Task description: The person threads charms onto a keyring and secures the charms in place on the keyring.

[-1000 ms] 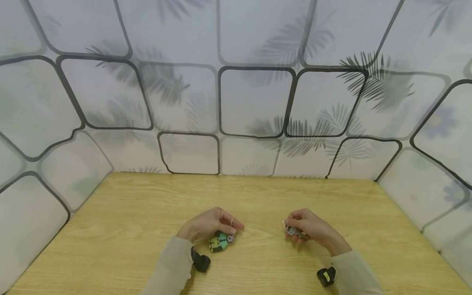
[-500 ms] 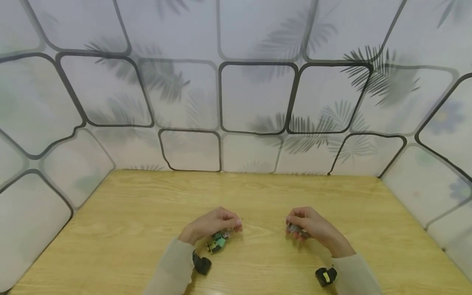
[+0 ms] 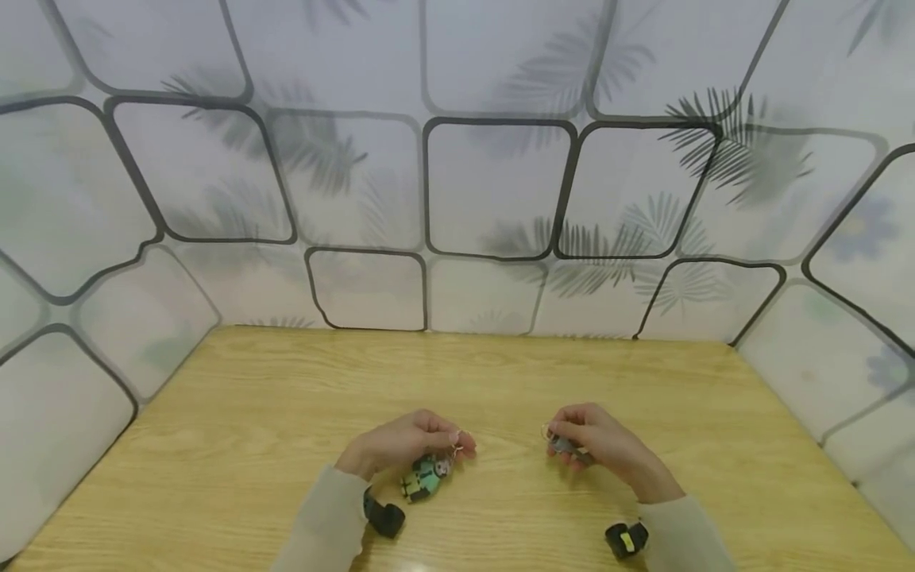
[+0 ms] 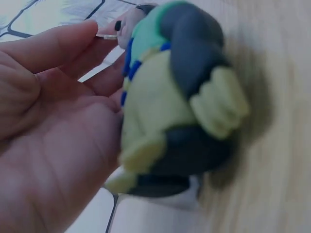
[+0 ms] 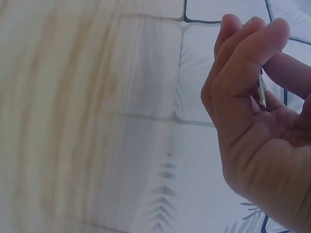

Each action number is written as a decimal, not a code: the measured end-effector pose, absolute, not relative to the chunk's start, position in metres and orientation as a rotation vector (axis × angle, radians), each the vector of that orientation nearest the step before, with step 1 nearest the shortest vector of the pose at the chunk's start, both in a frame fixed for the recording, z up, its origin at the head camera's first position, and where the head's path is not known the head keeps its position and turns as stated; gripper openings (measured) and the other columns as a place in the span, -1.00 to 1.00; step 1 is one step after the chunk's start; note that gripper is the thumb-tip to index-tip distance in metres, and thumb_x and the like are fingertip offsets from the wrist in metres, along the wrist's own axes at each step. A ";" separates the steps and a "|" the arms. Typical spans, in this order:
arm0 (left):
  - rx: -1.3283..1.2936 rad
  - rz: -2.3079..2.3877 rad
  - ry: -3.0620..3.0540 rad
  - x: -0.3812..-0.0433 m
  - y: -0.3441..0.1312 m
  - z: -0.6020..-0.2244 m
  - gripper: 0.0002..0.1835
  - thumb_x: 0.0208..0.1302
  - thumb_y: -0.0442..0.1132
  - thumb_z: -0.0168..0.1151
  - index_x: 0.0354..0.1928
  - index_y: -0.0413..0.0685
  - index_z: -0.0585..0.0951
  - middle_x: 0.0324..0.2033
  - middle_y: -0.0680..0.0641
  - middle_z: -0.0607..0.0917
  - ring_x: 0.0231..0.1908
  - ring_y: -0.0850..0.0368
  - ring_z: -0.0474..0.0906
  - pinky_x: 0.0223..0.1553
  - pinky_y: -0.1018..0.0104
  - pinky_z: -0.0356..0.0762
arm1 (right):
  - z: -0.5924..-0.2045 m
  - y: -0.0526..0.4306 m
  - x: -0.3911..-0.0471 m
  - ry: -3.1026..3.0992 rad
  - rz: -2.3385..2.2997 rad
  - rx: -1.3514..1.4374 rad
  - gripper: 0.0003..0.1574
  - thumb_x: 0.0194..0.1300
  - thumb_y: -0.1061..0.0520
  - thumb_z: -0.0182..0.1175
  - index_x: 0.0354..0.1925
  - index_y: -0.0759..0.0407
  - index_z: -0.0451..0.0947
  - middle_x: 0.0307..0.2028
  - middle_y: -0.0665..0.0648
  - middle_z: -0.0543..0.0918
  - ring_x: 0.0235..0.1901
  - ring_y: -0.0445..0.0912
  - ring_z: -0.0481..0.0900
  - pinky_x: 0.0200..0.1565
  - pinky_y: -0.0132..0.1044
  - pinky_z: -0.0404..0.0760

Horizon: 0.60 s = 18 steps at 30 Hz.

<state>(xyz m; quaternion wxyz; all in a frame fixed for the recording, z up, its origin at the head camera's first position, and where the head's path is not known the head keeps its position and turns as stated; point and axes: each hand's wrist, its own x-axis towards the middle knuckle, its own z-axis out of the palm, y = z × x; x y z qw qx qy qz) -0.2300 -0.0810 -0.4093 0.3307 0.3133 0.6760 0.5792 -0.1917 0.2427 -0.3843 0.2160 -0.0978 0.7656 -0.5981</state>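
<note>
My left hand (image 3: 400, 442) pinches the small metal ring of a keychain between thumb and fingers. From it hangs a panda-like figure keychain (image 3: 426, 476) in green, yellow and black, low over the table. In the left wrist view the figure (image 4: 160, 97) fills the middle, its yellow hands and dark feet towards the camera, beside the palm. Farther right, my right hand (image 3: 608, 447) holds a key (image 3: 562, 444) in curled fingers, its thin ring (image 3: 546, 432) sticking out at the fingertips. Most of the key is hidden in the right wrist view, where a metal sliver (image 5: 262, 92) shows between the fingers.
Both hands are over a light wooden table (image 3: 357, 365). White walls (image 3: 493, 191) with dark outlines and leaf prints enclose its back and sides. A black wrist camera (image 3: 386, 519) sits at the left cuff, another black camera (image 3: 627, 540) at the right cuff.
The left thumb and fingers have shifted on the keychain ring, which now stands out more. The figure has swung and turned slightly. My right hand, with the key, is almost unmoved.
</note>
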 end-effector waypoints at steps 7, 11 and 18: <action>0.771 1.622 1.627 -0.227 -0.074 -0.411 -0.68 0.53 -0.35 0.10 0.04 -0.58 0.60 -0.01 -0.26 0.72 -0.17 0.18 0.69 -0.10 0.31 0.65 | -0.384 0.236 -0.192 2.081 -1.677 -0.299 -0.67 0.61 0.21 -0.06 -0.14 0.48 0.51 -0.36 0.15 0.66 -0.53 -0.19 0.55 -0.51 -0.41 0.57; 0.821 1.605 1.603 -0.228 -0.070 -0.412 -0.65 0.57 -0.33 0.04 0.07 -0.60 0.58 0.00 -0.29 0.71 -0.14 0.16 0.68 -0.03 0.23 0.64 | -0.384 0.235 -0.192 2.075 -1.678 -0.302 -0.67 0.62 0.20 -0.06 -0.14 0.47 0.51 -0.36 0.14 0.66 -0.53 -0.20 0.55 -0.50 -0.41 0.58; 0.809 1.595 1.588 -0.225 -0.068 -0.411 -0.64 0.57 -0.34 0.01 0.06 -0.63 0.56 0.02 -0.32 0.70 -0.13 0.14 0.68 -0.01 0.23 0.64 | -0.385 0.231 -0.190 2.057 -1.669 -0.299 -0.66 0.61 0.20 -0.06 -0.12 0.48 0.51 -0.34 0.15 0.67 -0.52 -0.19 0.55 -0.48 -0.38 0.61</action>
